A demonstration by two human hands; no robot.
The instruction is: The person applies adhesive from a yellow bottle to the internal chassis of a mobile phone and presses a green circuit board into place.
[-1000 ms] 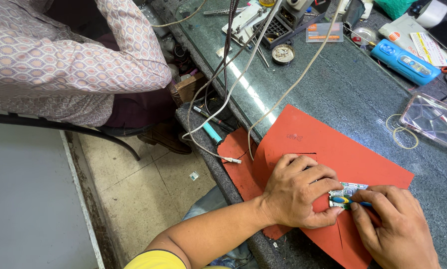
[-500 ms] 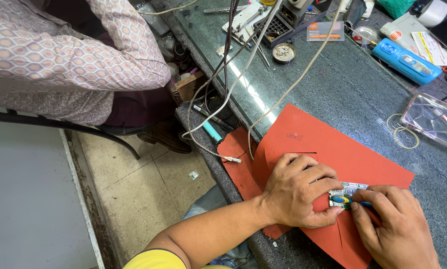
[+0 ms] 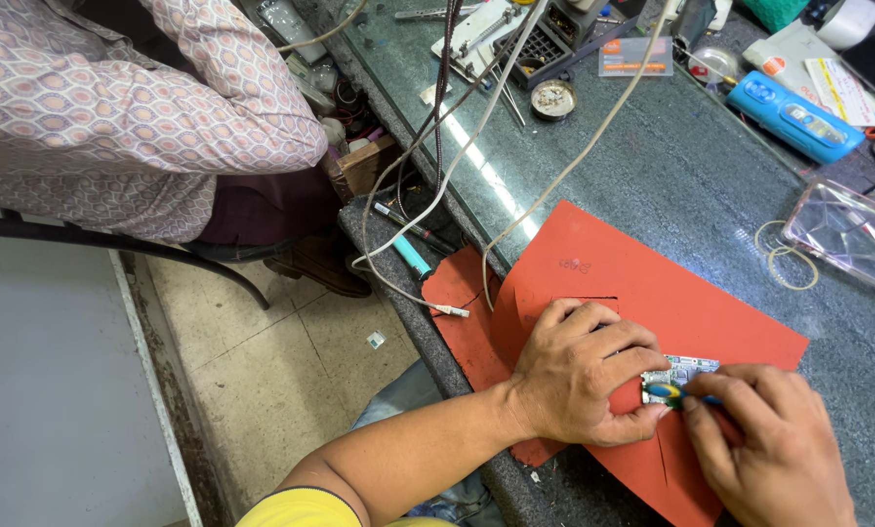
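Down on the red mat [image 3: 652, 293], the left hand [image 3: 579, 376] is pinching a small circuit board [image 3: 679, 375], while right hand [image 3: 774, 449] fingers [image 3: 715, 410] are clamping a blue-handled tool [image 3: 673, 393] against it.

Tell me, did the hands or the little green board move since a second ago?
Nothing visibly changed. The left hand still pins the small circuit board to the red mat, and the right hand still keeps its thin tool on the board.
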